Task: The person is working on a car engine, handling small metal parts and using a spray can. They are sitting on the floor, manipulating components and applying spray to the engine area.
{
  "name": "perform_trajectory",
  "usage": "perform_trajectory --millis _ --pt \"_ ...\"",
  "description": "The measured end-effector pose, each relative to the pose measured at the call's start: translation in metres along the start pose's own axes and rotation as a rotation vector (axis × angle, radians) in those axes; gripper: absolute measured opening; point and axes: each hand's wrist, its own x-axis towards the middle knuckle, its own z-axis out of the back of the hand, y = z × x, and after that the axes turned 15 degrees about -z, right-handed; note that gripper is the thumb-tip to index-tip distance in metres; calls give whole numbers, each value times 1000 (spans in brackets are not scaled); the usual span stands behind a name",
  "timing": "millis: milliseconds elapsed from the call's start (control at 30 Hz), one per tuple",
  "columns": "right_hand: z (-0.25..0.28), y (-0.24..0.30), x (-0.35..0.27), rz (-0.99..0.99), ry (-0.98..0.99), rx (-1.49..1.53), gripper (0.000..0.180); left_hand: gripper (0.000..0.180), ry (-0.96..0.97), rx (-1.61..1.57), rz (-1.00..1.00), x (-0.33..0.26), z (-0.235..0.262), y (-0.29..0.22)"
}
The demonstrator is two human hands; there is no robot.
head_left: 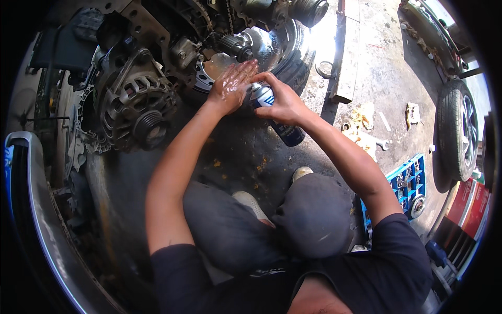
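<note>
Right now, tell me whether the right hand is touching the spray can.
Touching. The head view shows the right hand wrapped around the upper part of the spray can, a finger on its top, beside the wet left hand.

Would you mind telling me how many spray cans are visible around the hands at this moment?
1. The spray can, dark blue, is gripped in the right hand, its nozzle aimed at the wet left hand beside the engine. Others may be hidden behind the engine.

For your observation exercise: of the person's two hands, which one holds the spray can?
The right hand grips the blue spray can, finger on its nozzle. The left hand is flat and open, wet and shiny, just in front of the nozzle.
</note>
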Motion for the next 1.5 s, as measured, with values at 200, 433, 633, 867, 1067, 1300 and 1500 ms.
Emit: perform_trajectory --millis 200,433,633,867,1067,1300,1500 --pt "8 -4 -7 -2 -157 -72 63 54 -101 -3 70 7 -26 5" --pt "-6 31 -18 -47 -77 217 68 19 -137 -593 726 22 -3 3" --pt "-8 21 -14 2 -190 68 59 13 -189 -645 712 8 -27 19" --pt "-6 22 -8 -14 -197 126 63 38 -612 -2020 1085 13 -15 17" --pt "-31 18 -15 193 -43 27 64 45 -834 -2473 1108 10 -17 29" --pt "-42 17 -24 109 44 33 63 36 -741 -2572 1164 13 -13 31" --pt "-31 -16 -9 -13 -307 127 67 44 -735 -2498 1057 9 -18 22"
